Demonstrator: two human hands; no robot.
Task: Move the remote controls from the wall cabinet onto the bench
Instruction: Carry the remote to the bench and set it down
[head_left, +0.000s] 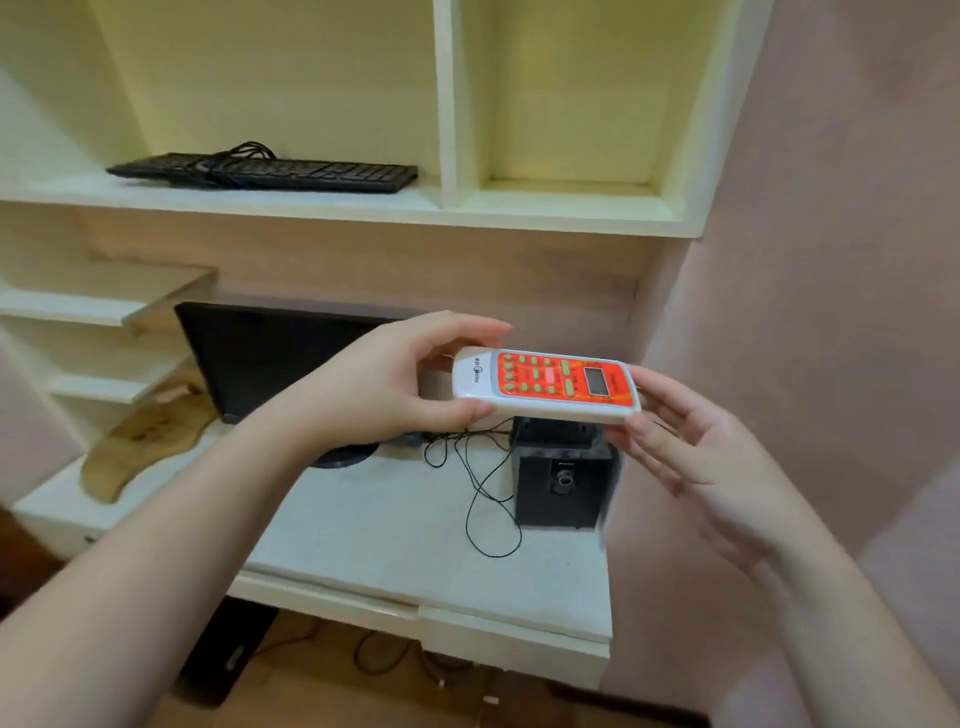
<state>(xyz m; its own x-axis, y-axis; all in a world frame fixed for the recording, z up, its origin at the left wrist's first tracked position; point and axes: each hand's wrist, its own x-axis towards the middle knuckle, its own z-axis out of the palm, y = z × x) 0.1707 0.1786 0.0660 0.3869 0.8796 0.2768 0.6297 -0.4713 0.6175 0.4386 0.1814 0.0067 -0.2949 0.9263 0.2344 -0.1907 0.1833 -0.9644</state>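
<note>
Left hand: thumb underneath and fingers curled over the top edge, pinching the left, plain white end of the air-conditioner remote control. This hand appears to carry the weight.

Remote control: held in the air, roughly level, long axis running left to right, orange keypad face and small grey display turned towards the camera. It sits between the two hands, above the black speaker box and the white bench top, touching neither. It is clear of the wall cabinet, whose right compartment shows nothing inside.

Handling judgement: a rigid moulded plastic shell, probably light enough for one hand. The casing looks smooth and glossy, so it may slip under a loose pinch. The display window and raised buttons are the parts least suited to pressure. Best hold is across the narrow side edges or the plain white end, as the left hand now has it. A drop onto the bench could crack the casing or pop the battery cover, so it should be laid down flat.

Right hand: open, fingers nearly straight and slightly spread, palm turned up and leftwards. Its fingertips meet or nearly meet the remote's right end; firm contact cannot be confirmed. It grips nothing.
</note>
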